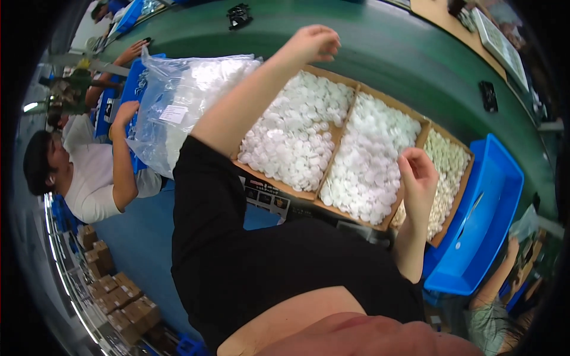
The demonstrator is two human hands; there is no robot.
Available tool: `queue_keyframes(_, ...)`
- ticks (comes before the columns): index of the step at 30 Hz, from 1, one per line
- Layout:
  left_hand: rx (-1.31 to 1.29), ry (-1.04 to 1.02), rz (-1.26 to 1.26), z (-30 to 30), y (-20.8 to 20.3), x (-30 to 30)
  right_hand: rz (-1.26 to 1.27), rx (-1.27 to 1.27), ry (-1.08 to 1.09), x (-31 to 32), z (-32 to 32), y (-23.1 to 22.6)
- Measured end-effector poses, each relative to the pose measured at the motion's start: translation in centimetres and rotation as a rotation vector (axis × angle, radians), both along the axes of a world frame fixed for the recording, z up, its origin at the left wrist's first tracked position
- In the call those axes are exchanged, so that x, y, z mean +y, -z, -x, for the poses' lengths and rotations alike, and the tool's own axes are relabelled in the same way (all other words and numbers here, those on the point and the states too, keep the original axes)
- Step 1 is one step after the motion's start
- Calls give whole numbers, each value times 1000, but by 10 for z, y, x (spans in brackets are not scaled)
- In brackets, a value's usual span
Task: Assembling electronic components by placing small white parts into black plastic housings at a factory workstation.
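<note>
My left hand [317, 44] is stretched out over the green conveyor belt, past the far edge of the cardboard boxes. Its fingers are curled in, and anything inside them is hidden. Above the right part of the middle box hovers my right hand [420, 172], thumb and fingers bent together; I cannot make out what they hold, if anything. Small white round discs [291, 139] fill the left box, with a bare patch of cardboard showing. More white pieces [374, 154] are heaped in the middle box. Cream-coloured small pieces [445, 163] lie in the right box, partly behind my right hand.
A clear plastic bag [157, 133] of white pieces stands left of the boxes. To the right is a blue bin [478, 261]. Small black packets [488, 97] lie on the belt [392, 56]. A co-worker [95, 160] sits at left; another person's arm [499, 273] shows at right.
</note>
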State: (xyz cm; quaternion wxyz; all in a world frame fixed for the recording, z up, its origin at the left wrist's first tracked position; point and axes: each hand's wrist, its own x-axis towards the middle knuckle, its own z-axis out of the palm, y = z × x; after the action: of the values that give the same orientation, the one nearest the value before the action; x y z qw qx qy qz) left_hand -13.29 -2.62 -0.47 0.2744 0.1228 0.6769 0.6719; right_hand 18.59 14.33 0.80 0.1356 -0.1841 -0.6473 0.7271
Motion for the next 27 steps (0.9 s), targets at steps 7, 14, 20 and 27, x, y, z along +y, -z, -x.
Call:
queue_keyframes(7,698,-432,1302,225,52,-68,-534,-24,77,28,2,-8)
queue_keyframes(14,294,-506,1532,232,64,-100,-381,-116,350,51,1,0)
queue_keyframes(20,602,-108,1439,228,74,-79,-104,-18,309,45,8,-1)
queue_keyframes(27,894,298,443,3,-30,16,266,227,209,31,-10,0)
